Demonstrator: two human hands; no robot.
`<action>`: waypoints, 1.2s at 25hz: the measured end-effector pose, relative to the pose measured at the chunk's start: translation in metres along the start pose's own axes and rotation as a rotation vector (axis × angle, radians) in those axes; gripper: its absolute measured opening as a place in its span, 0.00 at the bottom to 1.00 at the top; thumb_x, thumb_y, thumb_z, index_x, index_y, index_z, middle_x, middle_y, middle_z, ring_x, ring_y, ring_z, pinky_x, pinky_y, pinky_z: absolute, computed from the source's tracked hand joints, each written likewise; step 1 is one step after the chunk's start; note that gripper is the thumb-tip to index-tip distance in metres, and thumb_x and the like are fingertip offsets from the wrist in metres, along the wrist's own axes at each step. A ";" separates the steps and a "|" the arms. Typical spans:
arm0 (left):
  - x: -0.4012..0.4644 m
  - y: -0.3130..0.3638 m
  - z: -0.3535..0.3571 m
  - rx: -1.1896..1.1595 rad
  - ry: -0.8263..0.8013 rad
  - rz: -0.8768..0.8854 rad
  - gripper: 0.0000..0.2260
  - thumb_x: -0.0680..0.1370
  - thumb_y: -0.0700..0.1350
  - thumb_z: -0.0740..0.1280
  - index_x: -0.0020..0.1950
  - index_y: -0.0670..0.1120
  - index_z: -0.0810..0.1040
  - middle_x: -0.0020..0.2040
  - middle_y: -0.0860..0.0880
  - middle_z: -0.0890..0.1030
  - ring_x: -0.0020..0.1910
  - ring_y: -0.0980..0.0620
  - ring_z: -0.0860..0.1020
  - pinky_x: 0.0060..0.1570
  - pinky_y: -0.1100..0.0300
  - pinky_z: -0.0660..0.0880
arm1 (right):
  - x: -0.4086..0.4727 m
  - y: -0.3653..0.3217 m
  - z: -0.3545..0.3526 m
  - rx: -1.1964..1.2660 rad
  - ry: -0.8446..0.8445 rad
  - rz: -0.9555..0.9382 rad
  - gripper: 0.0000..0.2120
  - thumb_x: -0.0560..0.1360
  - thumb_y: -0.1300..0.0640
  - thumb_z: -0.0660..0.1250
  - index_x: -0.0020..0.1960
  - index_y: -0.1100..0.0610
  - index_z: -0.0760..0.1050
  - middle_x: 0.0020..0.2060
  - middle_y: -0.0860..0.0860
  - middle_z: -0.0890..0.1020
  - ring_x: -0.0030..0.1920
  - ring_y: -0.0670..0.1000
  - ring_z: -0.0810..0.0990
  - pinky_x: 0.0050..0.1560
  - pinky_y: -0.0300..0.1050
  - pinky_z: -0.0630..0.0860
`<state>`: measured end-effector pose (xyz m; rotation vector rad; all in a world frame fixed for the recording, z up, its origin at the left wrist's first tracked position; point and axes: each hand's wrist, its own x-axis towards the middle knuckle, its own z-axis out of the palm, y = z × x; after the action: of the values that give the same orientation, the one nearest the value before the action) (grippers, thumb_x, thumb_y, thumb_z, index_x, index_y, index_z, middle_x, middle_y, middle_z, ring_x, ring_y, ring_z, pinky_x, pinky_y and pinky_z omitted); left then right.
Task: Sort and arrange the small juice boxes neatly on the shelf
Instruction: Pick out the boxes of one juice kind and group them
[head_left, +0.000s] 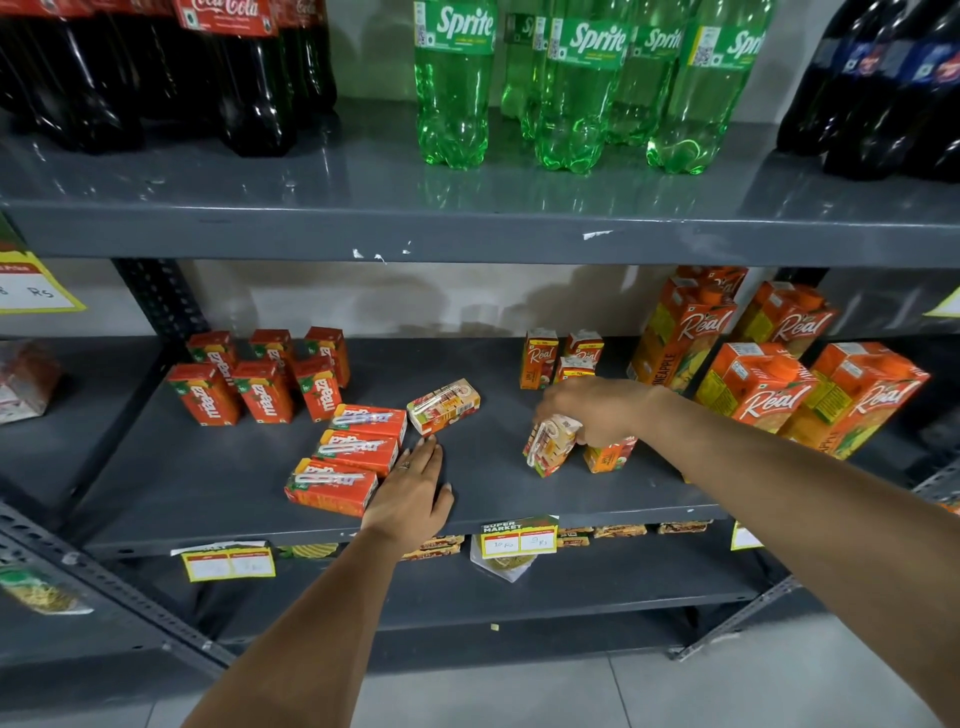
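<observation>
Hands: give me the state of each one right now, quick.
Left hand: open, flat on the shelf beside the lying Maaza boxes, holding nothing.
Right hand: closed on a small Real juice box, tilted.

— Where do the Maaza boxes (262, 382) sit?
— At ten o'clock on the shelf (208, 467), upright in two rows; three more (353, 457) lie flat just before them.
— And toward two o'clock?
— Small Real boxes (561, 358) at the back, big cartons (753, 374) right of them, bottles (571, 88) on the shelf above.
</observation>
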<state>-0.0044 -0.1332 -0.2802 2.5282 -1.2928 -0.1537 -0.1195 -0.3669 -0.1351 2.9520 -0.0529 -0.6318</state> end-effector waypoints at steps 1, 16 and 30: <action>0.000 0.000 0.000 0.002 0.000 -0.001 0.27 0.82 0.53 0.52 0.78 0.44 0.53 0.79 0.47 0.51 0.77 0.47 0.51 0.72 0.58 0.49 | 0.001 -0.001 -0.003 0.040 0.008 0.034 0.29 0.72 0.64 0.72 0.71 0.52 0.71 0.64 0.52 0.76 0.64 0.55 0.75 0.58 0.50 0.77; 0.003 -0.005 0.006 0.004 -0.037 -0.030 0.27 0.81 0.54 0.52 0.78 0.45 0.53 0.79 0.48 0.51 0.77 0.46 0.51 0.73 0.54 0.53 | 0.004 0.008 -0.001 0.252 -0.086 0.175 0.40 0.64 0.51 0.81 0.72 0.48 0.68 0.69 0.49 0.72 0.68 0.53 0.71 0.64 0.51 0.74; 0.003 -0.006 0.007 -0.008 -0.010 -0.013 0.27 0.81 0.53 0.54 0.77 0.44 0.54 0.79 0.47 0.53 0.77 0.45 0.53 0.73 0.54 0.53 | 0.007 -0.007 -0.006 0.293 0.092 0.130 0.13 0.77 0.49 0.69 0.56 0.56 0.83 0.55 0.49 0.83 0.55 0.51 0.80 0.50 0.45 0.75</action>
<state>0.0003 -0.1343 -0.2889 2.5334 -1.2768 -0.1741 -0.1108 -0.3598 -0.1337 3.2181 -0.3546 -0.5086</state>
